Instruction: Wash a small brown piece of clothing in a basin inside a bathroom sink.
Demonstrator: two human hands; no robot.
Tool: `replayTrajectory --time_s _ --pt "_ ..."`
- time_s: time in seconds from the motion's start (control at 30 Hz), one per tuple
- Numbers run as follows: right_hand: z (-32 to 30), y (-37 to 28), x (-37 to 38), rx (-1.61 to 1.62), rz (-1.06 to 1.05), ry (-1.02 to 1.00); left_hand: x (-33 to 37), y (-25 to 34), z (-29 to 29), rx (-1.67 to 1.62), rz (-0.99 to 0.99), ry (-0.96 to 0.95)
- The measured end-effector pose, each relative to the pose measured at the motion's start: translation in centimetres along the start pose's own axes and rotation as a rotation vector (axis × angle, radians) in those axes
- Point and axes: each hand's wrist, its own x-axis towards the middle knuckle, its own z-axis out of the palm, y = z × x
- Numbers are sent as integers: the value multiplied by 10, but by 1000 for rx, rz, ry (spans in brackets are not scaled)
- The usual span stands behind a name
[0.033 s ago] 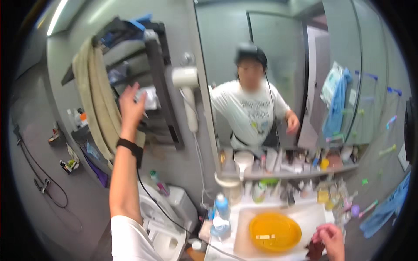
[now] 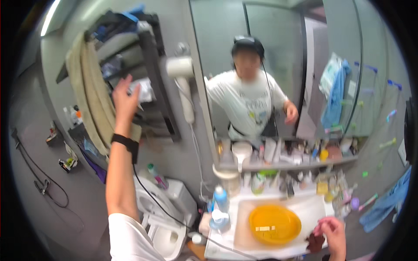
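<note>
My left hand [image 2: 126, 101] is raised to a dark wall shelf [image 2: 156, 74], its fingers spread beside a crumpled white packet [image 2: 143, 89]. Whether the fingertips touch the packet is hard to say. Low on the right, my right hand [image 2: 332, 232] is over the sink's right edge, with its fingers curled together. Below its fingertips is a dark brown, soft-looking thing [image 2: 315, 242]; whether the hand holds it is unclear. An orange oval basin [image 2: 275, 217] sits in the white sink [image 2: 310, 217], with a pale bar-shaped patch inside it.
A beige towel [image 2: 89, 95] hangs from the shelf. Right of it, a white hair dryer [image 2: 180, 68] is mounted on the wall beside the mirror [image 2: 217, 48]. Bottles [image 2: 220, 198] and small toiletries crowd the counter. A toilet [image 2: 172, 230] stands below my left arm, near a black cable [image 2: 156, 198].
The view has dipped slightly, so the shelf, mirror and sink appear a little higher. Both hands keep nearly the same places beside the packet and the sink edge.
</note>
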Motion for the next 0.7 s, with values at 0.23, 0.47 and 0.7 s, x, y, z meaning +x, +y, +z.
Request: replayTrajectory --time_s 0.23,0.47,0.7 --pt "-4 1 -1 -103 -15 55 -65 116 -56 -549 -241 -148" --pt "-6 19 -1 -130 21 51 -210 189 -150 -756 -538 -422" --pt "15 25 18 -94 34 -59 -432 220 -191 -503 -906 -1198"
